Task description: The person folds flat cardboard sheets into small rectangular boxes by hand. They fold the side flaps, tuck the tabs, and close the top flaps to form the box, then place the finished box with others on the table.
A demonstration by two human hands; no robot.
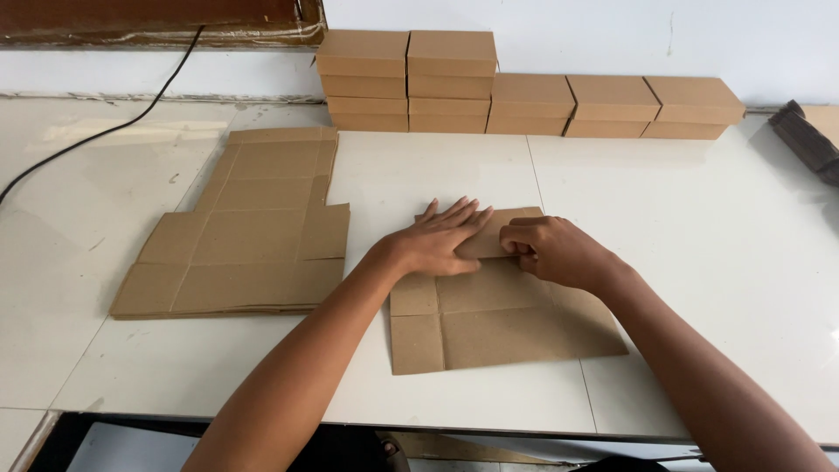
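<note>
Two hands are on one flat cardboard box blank point(498, 328) that lies on the white table point(699, 262), near the front edge. The left hand point(437, 240) lies flat with its fingers spread out, pressing down on a folded flap point(489, 234) at the far end of the blank. The right hand point(551, 252) is curled up just beside it, and its fingers pinch the edge of that same flap. The two hands touch each other.

To the left, a little apart from the blank, lies a pile of flat box blanks point(245, 236). I cannot tell how many are in it.

At the back of the table, by the white wall, stand seven finished cardboard boxes point(524, 96). Four are in two stacks of two point(406, 79), side by side. Three more point(616, 107) stand in a row to the right of them, touching each other.

One black cable point(105, 131) runs across the table on the far left. A dark bundle of cardboard point(808, 140) lies at the right edge.
</note>
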